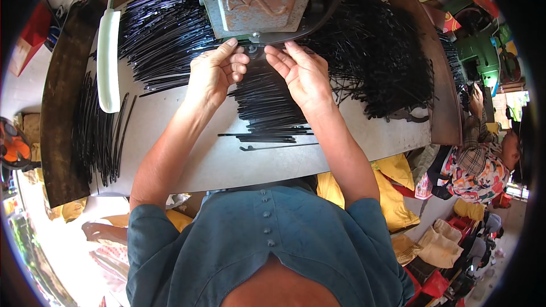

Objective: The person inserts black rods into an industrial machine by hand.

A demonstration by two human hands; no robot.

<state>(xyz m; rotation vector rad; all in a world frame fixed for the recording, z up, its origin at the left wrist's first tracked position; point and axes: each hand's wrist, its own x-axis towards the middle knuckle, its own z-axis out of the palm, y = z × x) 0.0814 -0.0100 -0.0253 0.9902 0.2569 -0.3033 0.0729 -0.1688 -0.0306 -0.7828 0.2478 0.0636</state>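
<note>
Both my hands are raised to the base of a grey metal machine (256, 0) at the top centre, one on each side of its working point. My left hand (219, 73) is closed, its thumb and forefinger pinched at the machine's lower left edge. Opposite it, my right hand (302, 75) is also pinched, with its other fingers loosely bent. Whatever thin piece they hold is too small to make out. Just below lies a pile of thin black strips (270, 102), laid roughly side by side. One loose strip (278, 147) rests nearer me.
Larger heaps of black strips lie at the back left (165, 34) and right (375, 51). More strips (99, 131) line the left side. A white lamp (108, 61) hangs over the pale tabletop (170, 165), between raised side boards. A co-worker (478, 159) sits at far right.
</note>
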